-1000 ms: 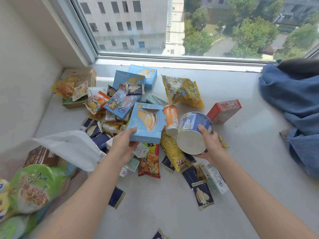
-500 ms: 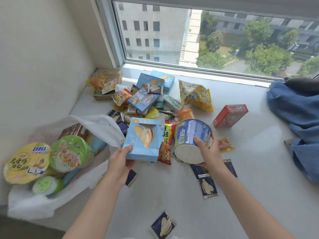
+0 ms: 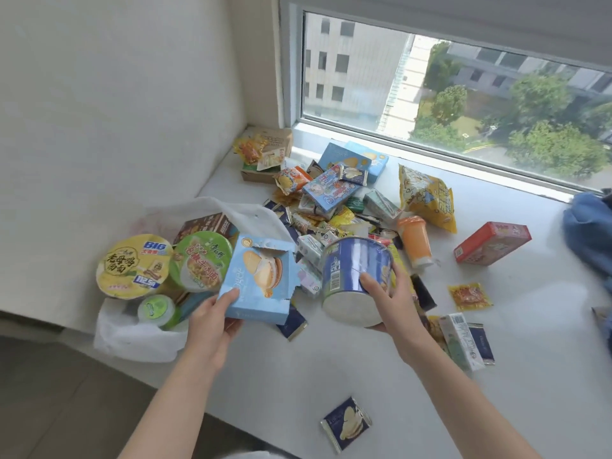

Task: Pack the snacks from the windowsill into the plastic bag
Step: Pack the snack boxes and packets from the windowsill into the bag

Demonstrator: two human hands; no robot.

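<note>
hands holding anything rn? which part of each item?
Left hand grips the light blue snack box by its near bottom corner. Right hand holds the blue round tin tilted, fingers on its side wall near the base rim.

On the yellow noodle cup (image 3: 134, 266) in the bag I read "BIG". The other print, also on the blue box (image 3: 260, 279) that I hold, is too blurred to read.
</note>
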